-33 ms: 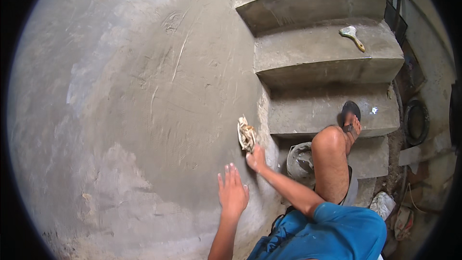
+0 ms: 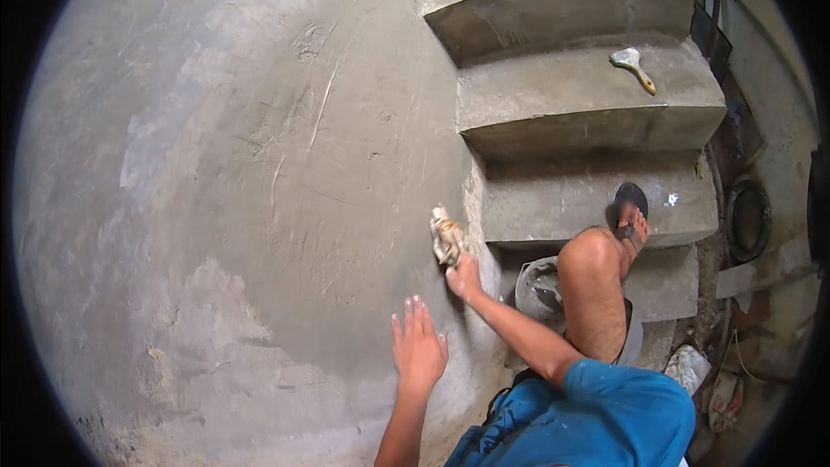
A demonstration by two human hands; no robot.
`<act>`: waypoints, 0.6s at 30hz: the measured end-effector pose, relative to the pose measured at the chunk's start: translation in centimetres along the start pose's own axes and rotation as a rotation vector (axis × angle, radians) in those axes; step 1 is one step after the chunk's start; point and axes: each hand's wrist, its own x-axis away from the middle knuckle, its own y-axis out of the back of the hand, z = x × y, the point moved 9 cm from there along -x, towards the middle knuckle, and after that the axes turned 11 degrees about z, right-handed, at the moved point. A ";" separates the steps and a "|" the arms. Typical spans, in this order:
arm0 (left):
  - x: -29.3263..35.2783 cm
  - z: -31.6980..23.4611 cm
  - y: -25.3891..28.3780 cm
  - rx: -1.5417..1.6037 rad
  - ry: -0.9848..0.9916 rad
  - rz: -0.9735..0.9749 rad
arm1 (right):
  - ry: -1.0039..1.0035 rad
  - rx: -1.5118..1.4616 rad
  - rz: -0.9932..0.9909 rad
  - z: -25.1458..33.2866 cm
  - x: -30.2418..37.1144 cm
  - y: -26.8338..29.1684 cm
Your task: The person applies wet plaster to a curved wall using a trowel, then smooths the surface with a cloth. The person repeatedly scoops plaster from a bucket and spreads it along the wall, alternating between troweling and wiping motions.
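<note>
Crumpled rag (image 2: pixel 446 238), off-white with brownish patches, at the centre of the head view, against the grey wall (image 2: pixel 303 173), just left of the pale rough strip edging the stairs. Your right hand (image 2: pixel 464 275) is closed round its lower end; finger detail is blurred. Your left hand (image 2: pixel 419 348), lower centre, lies flat on the wall, fingers straight and close together, thumb apart, holding nothing. Bucket (image 2: pixel 534 287) right of your right hand, partly behind your bent knee (image 2: pixel 592 251). Your sandalled foot (image 2: pixel 634 218) rests on a step, right of centre. Wide brush (image 2: pixel 634 67) lies on a higher step, upper right.
</note>
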 end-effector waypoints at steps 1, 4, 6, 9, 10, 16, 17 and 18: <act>0.3 0.0 -0.4 0.003 0.010 0.018 | -0.071 0.009 -0.123 -0.9 0.3 1.0; 0.9 -0.1 -0.5 0.007 -0.026 -0.026 | -0.439 0.022 -0.239 -3.6 1.8 1.8; 0.7 0.1 -1.0 -0.021 -0.010 0.013 | -0.430 0.100 0.007 -2.9 1.2 -0.2; -0.1 0.0 -1.1 0.015 -0.014 -0.006 | -0.086 -0.082 0.029 0.4 0.2 -0.6; -0.4 0.0 -1.1 0.026 -0.012 -0.016 | -0.112 -0.040 -0.019 0.3 0.0 0.0; -0.3 -0.2 -1.2 0.038 -0.027 -0.047 | -0.418 -0.072 -0.095 -3.0 1.0 1.2; -0.3 -0.1 -1.6 0.015 -0.019 -0.011 | -0.320 -0.013 -0.068 -1.9 1.2 0.8; -0.3 -0.1 -1.7 0.001 -0.024 -0.018 | -0.224 0.065 -0.044 -0.9 1.2 0.5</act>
